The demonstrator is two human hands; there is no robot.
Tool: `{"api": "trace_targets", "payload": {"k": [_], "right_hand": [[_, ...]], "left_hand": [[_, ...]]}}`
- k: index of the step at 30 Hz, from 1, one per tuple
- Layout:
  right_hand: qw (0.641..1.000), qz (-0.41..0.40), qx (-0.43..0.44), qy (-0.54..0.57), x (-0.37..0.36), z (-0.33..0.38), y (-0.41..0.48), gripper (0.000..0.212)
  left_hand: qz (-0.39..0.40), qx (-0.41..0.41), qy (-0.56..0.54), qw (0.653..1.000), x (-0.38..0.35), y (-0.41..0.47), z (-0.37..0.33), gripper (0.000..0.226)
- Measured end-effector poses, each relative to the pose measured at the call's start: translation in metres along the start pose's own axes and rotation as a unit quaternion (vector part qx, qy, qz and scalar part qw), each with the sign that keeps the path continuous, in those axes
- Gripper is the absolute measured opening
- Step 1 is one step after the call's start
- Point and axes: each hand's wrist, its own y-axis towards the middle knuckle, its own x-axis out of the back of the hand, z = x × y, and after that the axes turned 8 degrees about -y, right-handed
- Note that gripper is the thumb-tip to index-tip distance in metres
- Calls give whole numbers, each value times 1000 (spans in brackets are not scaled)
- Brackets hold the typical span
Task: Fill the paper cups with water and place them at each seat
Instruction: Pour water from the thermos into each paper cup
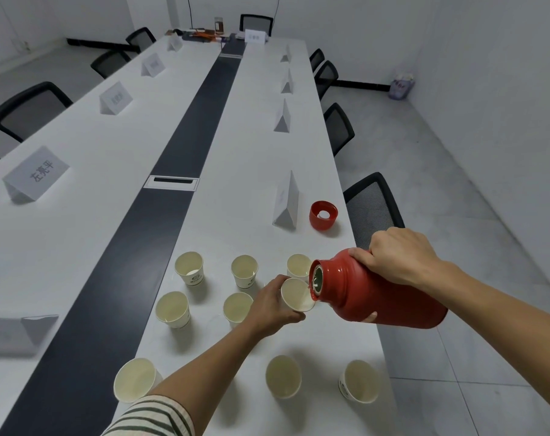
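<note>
My right hand point(399, 259) grips a red thermos flask point(371, 294) by its top handle, tilted so its mouth touches the rim of a paper cup point(295, 294). My left hand point(273, 306) holds that cup from the left, just above the white table point(235, 196). Several other white paper cups stand around it: a back row with one at the left point(189, 267), a middle row point(172, 309), and a near row point(283, 376). I cannot tell how full they are.
The flask's red lid point(323, 214) lies upside down near the table's right edge beside a folded name card point(286, 202). More name cards point(36, 174) line both long sides. Black mesh chairs point(372, 209) stand along the table. A dark strip point(172, 152) runs down its middle.
</note>
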Motion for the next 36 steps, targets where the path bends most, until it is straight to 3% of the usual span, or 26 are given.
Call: {"api": "trace_targets", "payload": {"k": [36], "right_hand": [[1000,7,3,9,3,1,3,65]], "left_hand": [[-2,-4,8,1000,-1,1,5,71]]}}
